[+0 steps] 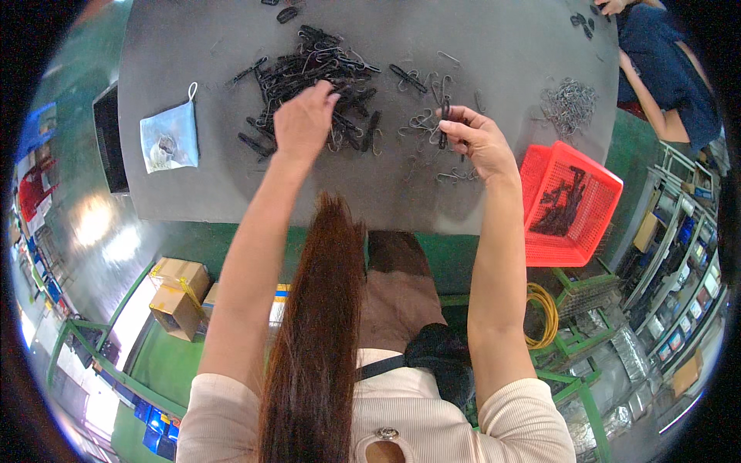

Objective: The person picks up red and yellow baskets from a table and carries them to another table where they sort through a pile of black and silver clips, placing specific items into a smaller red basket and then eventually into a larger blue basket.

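On the grey table [208, 185] lies a heap of slim black pieces with bent metal wire hooks [309, 58]. My left hand [303, 119] is over the near side of this heap, its fingers curled down; whatever they pinch is hidden. Further right, my right hand [480, 139] grips a narrow black piece [444, 123] upright between thumb and fingers, with thin wire showing at its upper end. Loose wire hooks [421, 123] lie scattered just left of that hand, and another black piece [407, 77] rests beyond them.
A red plastic basket [571, 251] holding black pieces stands at the table's right edge, near a pile of wire hooks [569, 106]. On the left lies a pale blue pouch [170, 139]. Another person [668, 69] works at the far right. Cardboard boxes [177, 297] stand below.
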### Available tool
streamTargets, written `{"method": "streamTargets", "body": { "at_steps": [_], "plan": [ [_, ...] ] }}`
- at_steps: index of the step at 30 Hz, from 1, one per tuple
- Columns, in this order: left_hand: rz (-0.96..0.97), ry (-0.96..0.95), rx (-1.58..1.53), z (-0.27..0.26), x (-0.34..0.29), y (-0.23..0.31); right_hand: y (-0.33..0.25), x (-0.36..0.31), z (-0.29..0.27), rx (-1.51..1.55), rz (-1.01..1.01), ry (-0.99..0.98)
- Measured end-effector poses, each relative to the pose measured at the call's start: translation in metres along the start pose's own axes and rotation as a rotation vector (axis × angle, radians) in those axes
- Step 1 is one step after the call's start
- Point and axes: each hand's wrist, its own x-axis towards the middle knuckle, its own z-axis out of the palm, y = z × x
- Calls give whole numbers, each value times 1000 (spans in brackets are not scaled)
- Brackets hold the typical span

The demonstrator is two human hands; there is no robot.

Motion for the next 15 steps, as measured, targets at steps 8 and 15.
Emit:
{"method": "streamTargets", "body": {
  "at_steps": [8, 15],
  "plan": [
    [-149, 32, -303, -29, 8, -14, 2, 15, -5, -811, -490, 300],
    [266, -40, -54, -1, 1, 24, -14, 69, 44, -1115, -440, 475]
  ]
}}
